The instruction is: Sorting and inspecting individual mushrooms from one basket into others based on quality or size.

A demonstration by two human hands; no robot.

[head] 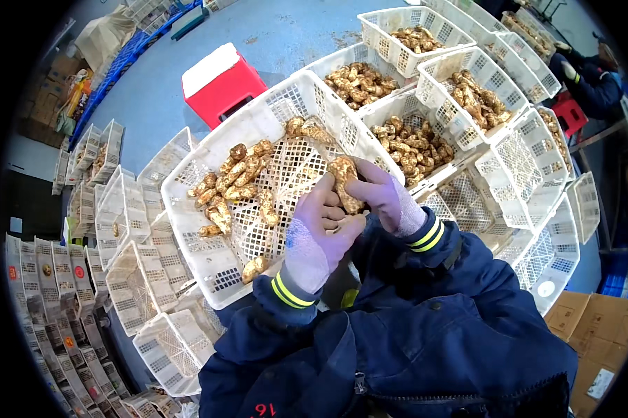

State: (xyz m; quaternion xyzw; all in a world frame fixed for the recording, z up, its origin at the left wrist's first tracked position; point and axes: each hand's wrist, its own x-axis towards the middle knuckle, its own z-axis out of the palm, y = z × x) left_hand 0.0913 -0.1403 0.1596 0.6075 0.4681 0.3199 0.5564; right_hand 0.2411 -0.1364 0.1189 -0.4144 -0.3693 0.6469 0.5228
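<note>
Both my hands wear thin light purple gloves and meet over the right part of a white perforated plastic crate (209,271). My right hand (384,193) grips a thick, brown-and-cream mushroom (345,183), holding it upright with thumb and fingers. Right beside its lower part is my left hand (321,230), fingers curled and palm turned up; whether it bears on the mushroom is hard to tell. Several similar mushrooms (240,175) lie in a loose group at the crate's left side. A few more (311,130) rest by the far wall, and a single one (255,269) lies at the near left edge.
Crates of mushrooms (413,146) stand close on the right, some stacked. Empty white crates (136,287) crowd the left. A red stool with a white top (212,73) stands beyond the crate. Cardboard boxes (601,334) are at lower right; another person (588,78) sits at upper right.
</note>
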